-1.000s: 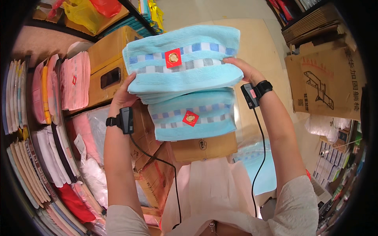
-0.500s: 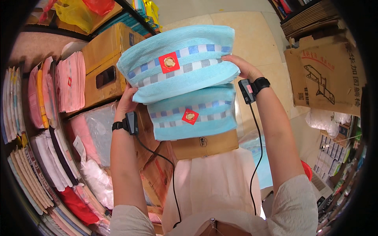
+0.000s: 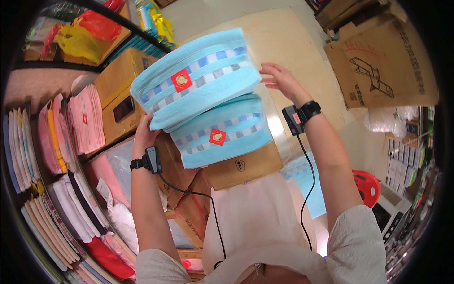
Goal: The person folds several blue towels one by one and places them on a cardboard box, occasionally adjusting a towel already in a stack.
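A stack of light blue towels (image 3: 203, 94) with checked bands and a red label lies tilted on a second blue towel stack (image 3: 241, 130). Both rest on a brown cardboard box (image 3: 227, 173) in front of my lap. My left hand (image 3: 145, 131) grips the upper stack at its near left corner, some fingers hidden behind the cloth. Just off the right edge of that stack, my right hand (image 3: 283, 83) is open, fingers apart and holding nothing. Each wrist wears a black strap with a small cabled device.
Shelves of folded cloths (image 3: 71, 208) line the left side. A phone (image 3: 124, 108) lies on a large carton (image 3: 116, 75), beside pink towels (image 3: 86, 120). On the right stand a big cardboard box (image 3: 378, 66) and a red stool (image 3: 366, 187). More blue towels (image 3: 307, 184) lie low beside my lap.
My right hand has let go of the upper towel stack and drawn slightly away from it. The left hand keeps its hold. The view has shifted, and the stacks appear more tilted and farther left.
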The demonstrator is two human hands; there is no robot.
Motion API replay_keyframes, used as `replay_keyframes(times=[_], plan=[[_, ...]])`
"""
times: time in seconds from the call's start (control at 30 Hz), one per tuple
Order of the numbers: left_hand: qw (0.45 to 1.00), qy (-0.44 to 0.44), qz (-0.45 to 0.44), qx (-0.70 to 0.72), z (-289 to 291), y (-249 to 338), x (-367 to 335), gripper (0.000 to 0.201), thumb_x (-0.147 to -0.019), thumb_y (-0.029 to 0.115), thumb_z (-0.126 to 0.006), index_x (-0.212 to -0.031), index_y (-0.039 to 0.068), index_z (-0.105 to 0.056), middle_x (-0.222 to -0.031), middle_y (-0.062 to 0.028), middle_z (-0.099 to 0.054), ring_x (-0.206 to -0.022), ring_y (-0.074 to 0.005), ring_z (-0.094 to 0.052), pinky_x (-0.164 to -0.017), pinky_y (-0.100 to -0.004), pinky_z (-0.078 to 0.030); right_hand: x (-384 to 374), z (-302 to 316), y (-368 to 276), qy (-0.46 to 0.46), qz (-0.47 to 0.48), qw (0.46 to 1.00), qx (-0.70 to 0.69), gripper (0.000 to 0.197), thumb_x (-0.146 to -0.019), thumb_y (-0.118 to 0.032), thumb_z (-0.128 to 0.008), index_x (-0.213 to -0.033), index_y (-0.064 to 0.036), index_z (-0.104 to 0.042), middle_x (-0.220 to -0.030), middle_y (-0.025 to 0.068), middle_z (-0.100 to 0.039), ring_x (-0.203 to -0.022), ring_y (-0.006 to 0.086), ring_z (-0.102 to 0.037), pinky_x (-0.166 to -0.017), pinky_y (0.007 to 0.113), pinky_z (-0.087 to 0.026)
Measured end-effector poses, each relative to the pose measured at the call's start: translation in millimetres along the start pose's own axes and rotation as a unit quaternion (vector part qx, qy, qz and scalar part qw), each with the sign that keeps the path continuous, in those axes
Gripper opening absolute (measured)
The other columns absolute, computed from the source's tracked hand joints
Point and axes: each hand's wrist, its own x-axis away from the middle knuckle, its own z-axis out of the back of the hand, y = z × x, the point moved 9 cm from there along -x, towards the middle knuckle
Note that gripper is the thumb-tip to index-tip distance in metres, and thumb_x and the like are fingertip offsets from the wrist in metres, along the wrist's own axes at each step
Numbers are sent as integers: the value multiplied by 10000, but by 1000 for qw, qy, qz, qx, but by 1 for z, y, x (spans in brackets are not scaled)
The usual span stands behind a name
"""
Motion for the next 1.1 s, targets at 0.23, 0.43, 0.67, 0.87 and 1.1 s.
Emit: replay_keyframes(times=[0.23,0.43,0.67,0.87,1.1], plan=[[992,121,16,-20,-21,22,19,520,-796,387,-539,-1228,125,-418,-1211,-40,-442,-1069,-185,-426,-843,-361,-362,146,107,157,109,-144,982,-47,312,-849,-304,-524,-1042,-59,-544,-946,48,-594,-789,131,-596,-654,243,-472],[923,297,-192,-149,-11,43,56,620,-825,335,-530,-1230,-91,-334,-1137,-195,-471,-909,-251,-529,-797,-348,-416,349,157,316,206,-288,931,-89,285,-818,-309,-541,-966,-66,-554,-856,52,-601,-719,137,-593,-627,275,-479],[776,335,-238,-478,-58,-9,128,479,-804,269,-525,-1080,-120,-481,-1083,-277,-516,-1018,-387,-482,-884,-419,-368,566,141,462,298,-382,854,-192,316,-793,-294,-557,-994,-53,-523,-857,76,-594,-707,185,-599,-618,301,-486],[838,36,-93,-536,-176,-127,198,430,-770,315,-552,-991,-54,-559,-984,-246,-578,-875,-354,-569,-766,-382,-438,650,113,515,261,-379,847,-266,345,-823,-278,-529,-1062,-32,-492,-933,107,-597,-778,212,-608,-671,323,-500],[646,-340,188,-657,-322,-326,356,781,-728,444,-638,-1282,-24,-347,-1078,-131,-570,-931,-215,-550,-797,-315,-440,737,157,557,258,-309,868,-293,348,-818,-304,-529,-1050,-45,-506,-896,84,-582,-763,188,-602,-635,313,-491]])
